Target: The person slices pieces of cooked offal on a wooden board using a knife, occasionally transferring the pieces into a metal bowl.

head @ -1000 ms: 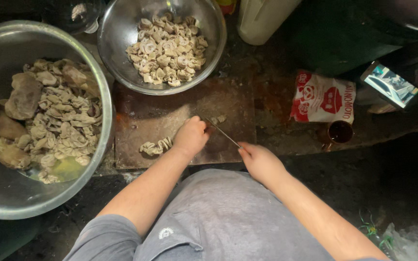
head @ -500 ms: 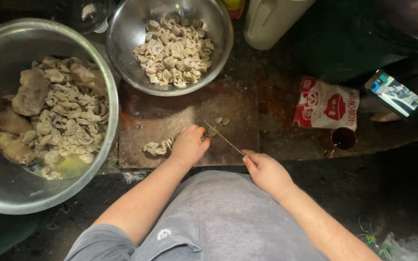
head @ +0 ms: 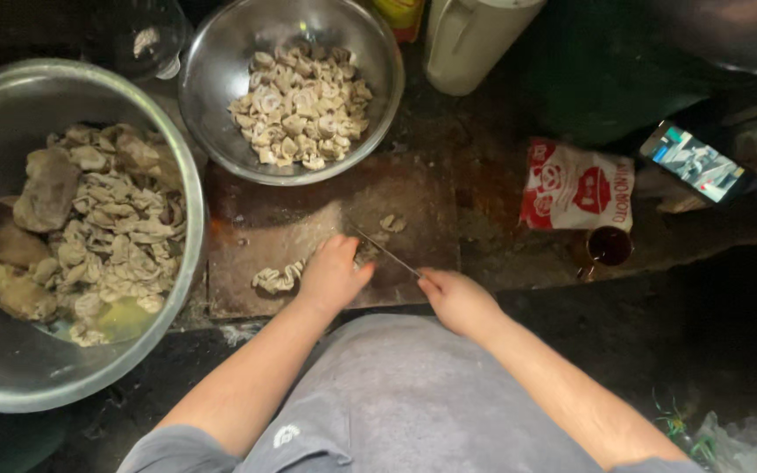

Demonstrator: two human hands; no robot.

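Left hand (head: 330, 276) pressed palm-down on a strip of pale meat (head: 278, 278) on the dark wooden cutting board (head: 256, 223), fingers curled over it. Right hand (head: 457, 302) closed around the handle of a thin knife (head: 385, 251), blade angled toward the left hand's fingertips. 1 small cut piece (head: 392, 223) lying just beyond the blade. Left of the board, a large steel bowl (head: 10, 368) heaped with uncut pieces in a little liquid. Behind the board, a smaller steel bowl (head: 212, 131) filled with cut pieces. To the right, a flat red-and-white pouch (head: 576, 188), a small dark cup (head: 608, 245) touching its lower corner, a lit phone (head: 694, 164) farther right. A white jug (head: 470, 39) at the top edge.
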